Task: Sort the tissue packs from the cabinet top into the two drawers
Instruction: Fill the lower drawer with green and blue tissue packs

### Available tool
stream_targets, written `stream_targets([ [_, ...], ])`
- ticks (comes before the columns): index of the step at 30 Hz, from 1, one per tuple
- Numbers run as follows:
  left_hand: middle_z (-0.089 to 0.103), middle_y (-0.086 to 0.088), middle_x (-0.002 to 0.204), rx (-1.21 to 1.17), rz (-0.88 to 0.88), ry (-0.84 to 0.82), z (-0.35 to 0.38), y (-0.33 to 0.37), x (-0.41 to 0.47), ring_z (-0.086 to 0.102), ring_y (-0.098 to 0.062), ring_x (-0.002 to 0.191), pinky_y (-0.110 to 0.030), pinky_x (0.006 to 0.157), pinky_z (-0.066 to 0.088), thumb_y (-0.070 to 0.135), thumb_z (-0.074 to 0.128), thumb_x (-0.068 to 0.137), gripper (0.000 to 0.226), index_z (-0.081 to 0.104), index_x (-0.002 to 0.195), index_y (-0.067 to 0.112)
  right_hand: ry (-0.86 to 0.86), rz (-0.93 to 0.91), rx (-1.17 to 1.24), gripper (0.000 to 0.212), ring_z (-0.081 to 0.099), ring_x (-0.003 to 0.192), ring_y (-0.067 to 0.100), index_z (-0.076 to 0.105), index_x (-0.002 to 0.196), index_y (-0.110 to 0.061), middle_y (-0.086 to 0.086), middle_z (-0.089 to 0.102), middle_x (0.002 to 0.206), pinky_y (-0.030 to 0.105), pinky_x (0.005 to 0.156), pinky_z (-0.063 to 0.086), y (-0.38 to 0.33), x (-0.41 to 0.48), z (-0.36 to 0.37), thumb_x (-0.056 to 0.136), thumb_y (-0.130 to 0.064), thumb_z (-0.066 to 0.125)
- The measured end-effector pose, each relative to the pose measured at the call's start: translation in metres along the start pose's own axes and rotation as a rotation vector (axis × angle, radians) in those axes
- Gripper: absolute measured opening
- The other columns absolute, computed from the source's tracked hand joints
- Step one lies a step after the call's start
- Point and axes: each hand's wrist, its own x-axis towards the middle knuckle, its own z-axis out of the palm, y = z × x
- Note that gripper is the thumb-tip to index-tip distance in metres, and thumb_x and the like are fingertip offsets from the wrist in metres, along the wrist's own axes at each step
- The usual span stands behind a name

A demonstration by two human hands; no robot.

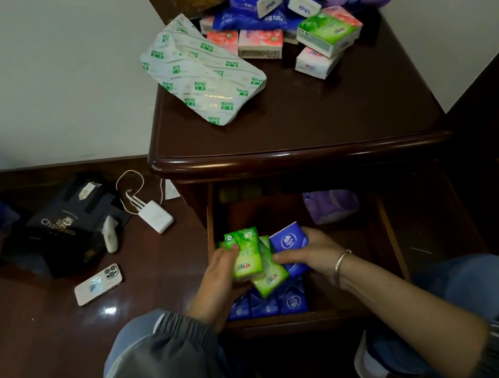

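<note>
Drawer [366, 235]: left hand [219, 270], green pack [244, 253] lengthwise front-to-back.

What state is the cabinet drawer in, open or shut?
Open. The drawer is pulled out below the cabinet top, and blue tissue packs stand in a row inside it.

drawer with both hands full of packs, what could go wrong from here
1. The left hand grips one green pack while a second green pack looks loosely wedged between the hands; it may slip onto the blue row below, mixing colours.
2. The right hand holds a blue pack tight against the green ones; both could drop together.
3. The heap on the cabinet top is loosely stacked; jolting the drawer might topple packs.
</note>
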Motion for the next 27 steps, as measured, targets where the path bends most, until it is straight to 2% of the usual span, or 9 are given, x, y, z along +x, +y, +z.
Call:
stream_targets([
  [3, 0.067, -0.017, 0.115, 0.01, -0.026, -0.002, 0.0, -0.002, 0.0, 0.069, -0.026, 0.1, -0.043, 0.079, 0.057, 0.033, 0.047, 0.097, 0.029, 0.054, 0.115, 0.012, -0.007, 0.034, -0.021, 0.035, 0.066, 0.067, 0.012, 0.061, 0.089, -0.013, 0.001, 0.07, 0.08, 0.022, 0.057, 0.055, 0.004, -0.001, 0.001, 0.064, 0.004, 0.079],
  [7, 0.069, -0.019, 0.113, -0.252, -0.081, -0.116, 0.002, 0.001, -0.002, 0.069, -0.03, 0.101, -0.041, 0.071, 0.059, 0.03, 0.046, 0.097, 0.034, 0.056, 0.119, 0.007, 0.003, 0.095, 0.105, 0.034, 0.069, 0.067, 0.018, 0.064, 0.092, -0.006, 0.007, 0.073, 0.08, 0.031, 0.064, 0.058, 0.009, 0.002, -0.014, 0.064, 0.006, 0.078],
  [9, 0.068, -0.019, 0.113, -0.24, 0.002, -0.018, 0.0, 0.004, 0.001, 0.071, -0.027, 0.094, -0.041, 0.072, 0.058, 0.029, 0.047, 0.097, 0.027, 0.056, 0.114, 0.01, 0.134, 0.118, 0.169, 0.035, 0.069, 0.067, 0.02, 0.065, 0.096, -0.003, 0.009, 0.072, 0.082, 0.034, 0.067, 0.058, 0.01, 0.01, -0.027, 0.064, 0.003, 0.078],
  [12, 0.063, -0.012, 0.1, -0.089, 0.191, 0.279, -0.014, 0.01, 0.007, 0.066, -0.021, 0.085, -0.04, 0.077, 0.053, 0.032, 0.047, 0.097, 0.017, 0.053, 0.099, 0.017, 0.363, 0.122, 0.16, 0.033, 0.065, 0.064, 0.022, 0.065, 0.095, -0.003, 0.015, 0.069, 0.092, 0.034, 0.062, 0.055, 0.015, 0.025, -0.035, 0.065, 0.003, 0.078],
  [15, 0.057, 0.0, 0.093, 0.058, 0.264, 0.48, -0.026, 0.014, 0.01, 0.058, -0.012, 0.084, -0.038, 0.08, 0.047, 0.036, 0.045, 0.095, 0.016, 0.051, 0.093, 0.022, 0.427, 0.093, 0.099, 0.042, 0.061, 0.075, 0.025, 0.06, 0.105, 0.005, 0.023, 0.066, 0.106, 0.027, 0.055, 0.052, 0.023, 0.038, -0.02, 0.066, 0.008, 0.076],
  [19, 0.052, 0.009, 0.086, 0.124, 0.264, 0.551, -0.028, 0.014, 0.012, 0.052, -0.001, 0.078, -0.025, 0.066, 0.042, 0.033, 0.044, 0.096, 0.021, 0.049, 0.104, 0.015, 0.418, 0.116, 0.045, 0.045, 0.058, 0.072, 0.022, 0.057, 0.109, 0.009, 0.027, 0.063, 0.112, 0.026, 0.053, 0.049, 0.031, 0.051, -0.01, 0.068, 0.01, 0.074],
  [22, 0.05, 0.01, 0.086, 0.158, 0.235, 0.537, -0.028, 0.012, 0.013, 0.051, -0.001, 0.076, -0.023, 0.061, 0.04, 0.032, 0.043, 0.097, 0.023, 0.047, 0.108, 0.013, 0.366, 0.12, -0.021, 0.045, 0.058, 0.068, 0.019, 0.057, 0.111, 0.009, 0.022, 0.065, 0.106, 0.019, 0.047, 0.049, 0.034, 0.052, -0.022, 0.069, 0.005, 0.076],
  [24, 0.051, 0.009, 0.087, 0.166, 0.217, 0.522, -0.028, 0.011, 0.015, 0.052, -0.003, 0.077, -0.024, 0.062, 0.042, 0.033, 0.044, 0.096, 0.026, 0.047, 0.111, 0.012, 0.373, 0.095, -0.023, 0.042, 0.058, 0.067, 0.017, 0.06, 0.109, 0.007, 0.02, 0.065, 0.102, 0.021, 0.055, 0.051, 0.032, 0.054, -0.033, 0.071, 0.0, 0.077],
  [27, 0.05, 0.009, 0.087, 0.154, 0.192, 0.493, -0.023, 0.008, 0.016, 0.053, -0.002, 0.075, -0.019, 0.055, 0.046, 0.03, 0.043, 0.097, 0.026, 0.047, 0.113, 0.009, 0.323, 0.14, 0.051, 0.039, 0.062, 0.08, 0.022, 0.062, 0.109, -0.004, 0.012, 0.067, 0.097, 0.039, 0.081, 0.051, 0.027, 0.062, -0.044, 0.074, -0.014, 0.076],
])
